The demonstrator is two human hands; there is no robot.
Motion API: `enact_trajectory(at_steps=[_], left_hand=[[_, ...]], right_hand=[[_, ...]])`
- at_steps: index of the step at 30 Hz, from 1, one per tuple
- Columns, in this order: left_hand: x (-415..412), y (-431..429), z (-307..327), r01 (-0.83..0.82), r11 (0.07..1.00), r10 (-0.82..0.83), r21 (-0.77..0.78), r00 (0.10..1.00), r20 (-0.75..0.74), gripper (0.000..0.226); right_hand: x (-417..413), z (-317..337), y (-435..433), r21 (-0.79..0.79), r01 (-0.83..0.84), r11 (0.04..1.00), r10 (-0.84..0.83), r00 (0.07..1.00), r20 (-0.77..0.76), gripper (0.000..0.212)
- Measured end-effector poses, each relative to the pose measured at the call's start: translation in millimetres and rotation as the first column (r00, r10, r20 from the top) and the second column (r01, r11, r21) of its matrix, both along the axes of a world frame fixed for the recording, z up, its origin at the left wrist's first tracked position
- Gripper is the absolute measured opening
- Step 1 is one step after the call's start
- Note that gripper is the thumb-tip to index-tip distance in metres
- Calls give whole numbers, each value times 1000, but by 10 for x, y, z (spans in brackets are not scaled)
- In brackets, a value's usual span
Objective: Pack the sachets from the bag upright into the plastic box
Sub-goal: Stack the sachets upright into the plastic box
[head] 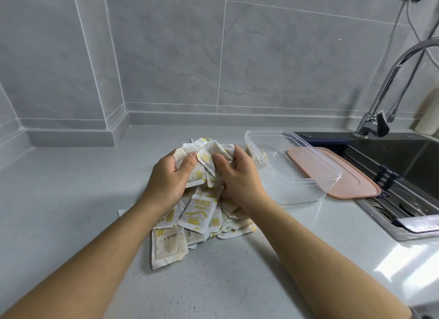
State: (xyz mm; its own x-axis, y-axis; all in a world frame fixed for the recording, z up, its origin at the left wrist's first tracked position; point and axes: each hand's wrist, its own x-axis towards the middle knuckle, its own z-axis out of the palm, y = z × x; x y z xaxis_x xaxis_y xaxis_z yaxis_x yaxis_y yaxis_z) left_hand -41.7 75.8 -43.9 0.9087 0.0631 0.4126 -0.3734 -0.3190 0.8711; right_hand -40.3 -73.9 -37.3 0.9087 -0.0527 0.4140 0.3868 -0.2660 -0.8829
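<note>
A heap of white and yellow sachets (199, 214) lies on the grey counter in front of me. My left hand (169, 178) and my right hand (237, 173) both grip a bunch of sachets (209, 155) lifted at the top of the heap, fingers curled round them. The clear plastic box (306, 185) stands just right of my right hand. Several sachets (257, 158) stand upright at its far left end; the remainder of the box is bare.
A pink lid (351, 183) lies under the box's right side, next to the dark sink (403, 161). A chrome tap (384, 85) rises behind the sink. The tiled wall runs along the back, with a boxed-in corner (71, 133) at the left.
</note>
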Motion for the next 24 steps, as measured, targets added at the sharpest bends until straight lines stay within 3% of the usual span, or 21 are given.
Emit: enact_trajectory(at_steps=[3,6,10,14,19,24], left_hand=[[-2,29,42,-10,999,10,-42,1000,0,60],[-31,21,71,106,987,-110,-121,994,-21,66],[-60,-47,48,204,974,-209,-97,977,-38,43],[0,-22,-13,106,994,-106,-4,994,-28,40],[53,-33,-60,65,998,-64,16,997,-38,24],[36,-68,-33,67,998,-66,8,994,-89,25]], right_hand=[[24,23,-41,47,73,996,-73,997,-13,24],[46,11,-84,94,106,990,-101,993,-58,16],[50,5,-71,146,53,988,-40,995,-93,13],[-5,5,-36,191,-132,973,159,978,-132,14],[-68,24,-47,27,-240,971,241,959,-149,17],[-68,19,-45,-41,-293,955,283,946,-156,19]])
